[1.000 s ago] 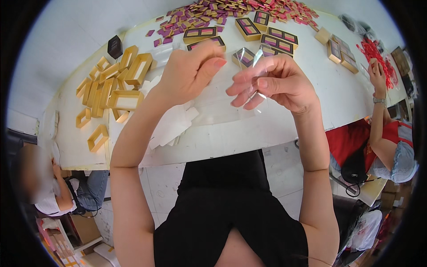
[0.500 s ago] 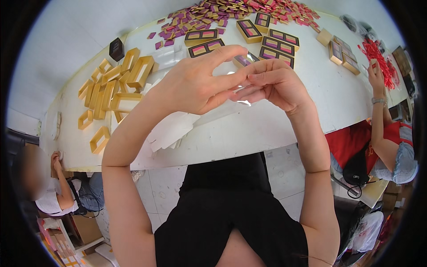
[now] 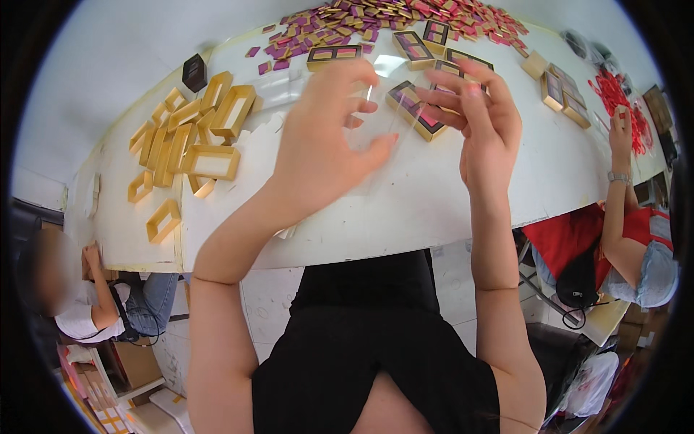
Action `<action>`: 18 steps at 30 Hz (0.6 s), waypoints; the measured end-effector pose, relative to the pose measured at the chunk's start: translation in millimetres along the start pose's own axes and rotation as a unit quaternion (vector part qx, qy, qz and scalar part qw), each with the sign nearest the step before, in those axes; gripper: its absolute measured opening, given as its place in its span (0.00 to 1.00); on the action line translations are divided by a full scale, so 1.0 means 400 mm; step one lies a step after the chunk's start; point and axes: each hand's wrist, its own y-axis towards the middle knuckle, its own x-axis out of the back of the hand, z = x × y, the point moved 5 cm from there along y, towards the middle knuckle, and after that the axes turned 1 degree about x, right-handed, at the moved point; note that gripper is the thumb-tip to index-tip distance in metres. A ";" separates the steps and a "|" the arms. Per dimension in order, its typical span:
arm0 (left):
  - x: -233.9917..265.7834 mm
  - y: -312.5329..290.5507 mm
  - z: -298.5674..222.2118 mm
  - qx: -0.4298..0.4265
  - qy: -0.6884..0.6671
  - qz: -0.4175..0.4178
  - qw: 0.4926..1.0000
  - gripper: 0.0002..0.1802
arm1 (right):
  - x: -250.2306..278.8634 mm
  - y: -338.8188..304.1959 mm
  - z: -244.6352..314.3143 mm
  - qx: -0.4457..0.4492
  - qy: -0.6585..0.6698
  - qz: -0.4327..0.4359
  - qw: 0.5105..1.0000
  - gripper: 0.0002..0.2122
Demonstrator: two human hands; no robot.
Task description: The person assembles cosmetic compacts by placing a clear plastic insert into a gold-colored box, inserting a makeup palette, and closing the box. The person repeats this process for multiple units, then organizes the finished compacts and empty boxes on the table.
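Note:
Over the middle of the table my left hand (image 3: 322,141) curls around a thin clear plastic piece (image 3: 396,134), blurred by motion; its exact shape is hard to make out. To its right, my right hand (image 3: 488,126) is raised with fingers bent and spread apart, and nothing shows in it. Beneath and between the hands lies a gold box (image 3: 413,108) with a dark two-window top and pink and purple pieces inside. More such boxes stand beyond, one (image 3: 334,55) behind my left hand and another (image 3: 412,49) farther right.
Open gold frames (image 3: 210,162) are heaped at left, near a small black box (image 3: 194,73). Loose purple, pink and gold pieces (image 3: 347,25) cover the far edge. Boxes (image 3: 553,90) and red ribbons (image 3: 614,94) lie right. One person (image 3: 101,307) sits left, another (image 3: 625,239) right.
My hands have drawn apart, the left moving left and the right moving right and opening its fingers. A two-window box is now more exposed between them.

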 end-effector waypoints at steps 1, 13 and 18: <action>0.008 0.001 0.006 0.034 -0.075 -0.033 0.996 0.36 | -0.003 -0.016 0.013 0.043 0.033 -0.010 0.999 0.22; -0.089 -0.173 0.007 0.047 -0.348 -0.071 0.934 0.38 | -0.074 -0.219 -0.076 0.235 -0.195 0.116 0.945 0.42; -0.105 -0.199 0.029 0.036 -0.262 -0.108 0.958 0.40 | -0.063 -0.250 -0.083 0.236 -0.181 0.145 0.944 0.38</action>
